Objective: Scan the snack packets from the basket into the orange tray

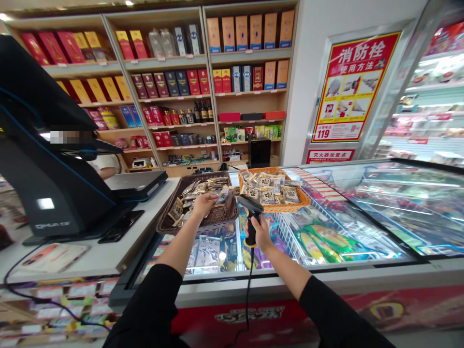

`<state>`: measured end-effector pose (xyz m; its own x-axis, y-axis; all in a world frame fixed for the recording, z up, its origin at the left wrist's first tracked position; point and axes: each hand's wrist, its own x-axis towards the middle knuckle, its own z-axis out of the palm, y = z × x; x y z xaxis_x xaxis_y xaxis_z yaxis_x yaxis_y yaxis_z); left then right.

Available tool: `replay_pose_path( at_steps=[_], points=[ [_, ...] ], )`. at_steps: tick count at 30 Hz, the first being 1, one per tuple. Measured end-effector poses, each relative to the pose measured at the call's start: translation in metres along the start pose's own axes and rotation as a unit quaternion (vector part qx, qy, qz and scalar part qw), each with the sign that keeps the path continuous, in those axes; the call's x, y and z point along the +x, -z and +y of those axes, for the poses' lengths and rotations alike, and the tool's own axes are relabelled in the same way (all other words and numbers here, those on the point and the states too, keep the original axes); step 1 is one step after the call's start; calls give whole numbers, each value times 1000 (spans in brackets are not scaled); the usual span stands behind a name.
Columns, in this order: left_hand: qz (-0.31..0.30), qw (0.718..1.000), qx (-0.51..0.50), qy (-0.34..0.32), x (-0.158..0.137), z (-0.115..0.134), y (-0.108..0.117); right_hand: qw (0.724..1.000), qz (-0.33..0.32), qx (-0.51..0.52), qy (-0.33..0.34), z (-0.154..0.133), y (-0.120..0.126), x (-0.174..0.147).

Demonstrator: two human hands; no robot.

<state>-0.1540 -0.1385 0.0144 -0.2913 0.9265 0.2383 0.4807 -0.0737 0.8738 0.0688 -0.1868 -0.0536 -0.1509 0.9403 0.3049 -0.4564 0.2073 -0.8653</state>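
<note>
My left hand is closed on a small snack packet over the dark brown wicker basket. More small packets lie heaped in that basket. My right hand grips a black and yellow handheld barcode scanner, its head pointing left toward the packet. A black cable hangs from the scanner's handle. Beside it, an orange wicker basket holds several light packets with black characters. Both baskets rest on the glass top of a chest freezer.
At left, a large black checkout machine stands on a white counter with a phone. The chest freezer stretches right. Shelves of boxed goods line the back wall. Part of another person shows behind the machine.
</note>
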Motion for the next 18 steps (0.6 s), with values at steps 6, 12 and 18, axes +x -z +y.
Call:
replay_pose_path(
  at_steps=[6, 12, 18],
  points=[
    [35, 965, 162, -201, -3, 41, -20, 975, 199, 33, 96, -6, 21, 22],
    [-99, 891, 280, -342, 2, 71, -99, 942, 306, 41, 131, -10, 43, 34],
    [-170, 881, 309, -316, 10, 65, -115, 944, 303, 15, 127, -9, 42, 33]
  ],
)
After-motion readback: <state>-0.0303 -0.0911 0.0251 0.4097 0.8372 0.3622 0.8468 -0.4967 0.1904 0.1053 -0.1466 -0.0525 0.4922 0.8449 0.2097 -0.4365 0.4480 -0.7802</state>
